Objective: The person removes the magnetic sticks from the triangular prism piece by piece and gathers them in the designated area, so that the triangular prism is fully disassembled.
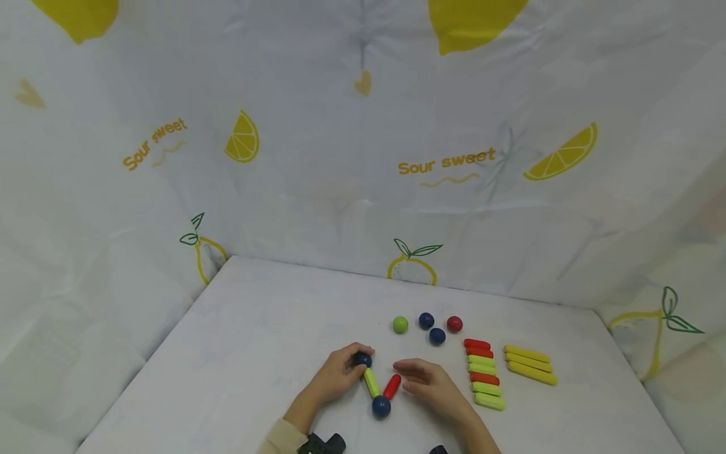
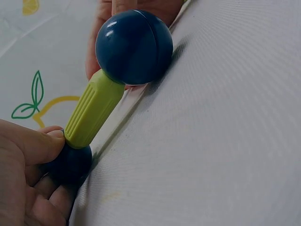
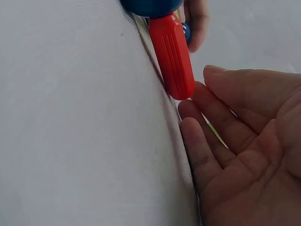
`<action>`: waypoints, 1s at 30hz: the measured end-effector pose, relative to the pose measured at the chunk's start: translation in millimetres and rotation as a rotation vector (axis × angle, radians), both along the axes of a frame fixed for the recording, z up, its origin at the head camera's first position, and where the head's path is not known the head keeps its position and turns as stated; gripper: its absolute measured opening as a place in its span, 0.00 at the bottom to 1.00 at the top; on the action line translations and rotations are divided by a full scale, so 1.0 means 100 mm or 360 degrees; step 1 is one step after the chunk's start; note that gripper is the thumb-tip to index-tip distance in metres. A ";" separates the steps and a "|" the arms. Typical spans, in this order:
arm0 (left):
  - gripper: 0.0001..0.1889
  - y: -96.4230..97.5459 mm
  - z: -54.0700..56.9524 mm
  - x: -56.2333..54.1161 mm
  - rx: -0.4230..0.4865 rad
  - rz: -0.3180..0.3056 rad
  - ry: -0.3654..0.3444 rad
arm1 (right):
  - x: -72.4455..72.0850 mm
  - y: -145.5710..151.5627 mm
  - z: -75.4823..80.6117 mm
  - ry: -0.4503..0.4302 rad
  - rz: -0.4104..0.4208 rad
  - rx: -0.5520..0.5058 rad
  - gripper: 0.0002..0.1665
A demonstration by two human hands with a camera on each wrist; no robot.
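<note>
My left hand (image 1: 334, 377) grips a dark blue ball (image 1: 362, 359) between thumb and fingers. A yellow-green ridged stick (image 1: 371, 382) joins this ball to a second dark blue ball (image 1: 382, 407) nearer to me. From that nearer ball a red ridged stick (image 1: 392, 386) points up and to the right, so the sticks form a V lying on the table. Close to the red stick's free end is my right hand (image 1: 433, 384), its fingers loosely bent and holding nothing. In the right wrist view, the fingertips (image 3: 190, 129) lie just beyond the end of the red stick (image 3: 173, 59).
Behind the hands lie a green ball (image 1: 400, 325), two blue balls (image 1: 426, 321) and a red ball (image 1: 454, 324). At the right, a column of red and yellow-green sticks (image 1: 481, 363) sits beside three longer yellow sticks (image 1: 533, 369). A lemon-print curtain (image 1: 340, 157) surrounds the white table (image 1: 255, 315).
</note>
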State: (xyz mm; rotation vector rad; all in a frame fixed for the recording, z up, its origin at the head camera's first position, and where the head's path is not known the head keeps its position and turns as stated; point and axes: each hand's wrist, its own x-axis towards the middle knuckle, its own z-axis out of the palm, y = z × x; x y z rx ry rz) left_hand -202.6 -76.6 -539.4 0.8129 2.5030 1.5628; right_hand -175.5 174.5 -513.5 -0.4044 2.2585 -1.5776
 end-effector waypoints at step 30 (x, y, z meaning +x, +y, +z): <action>0.13 0.00 0.05 0.01 -0.0019 0.0029 0.0018 | 0.04 -0.03 -0.03 0.0255 0.0028 0.0155 0.10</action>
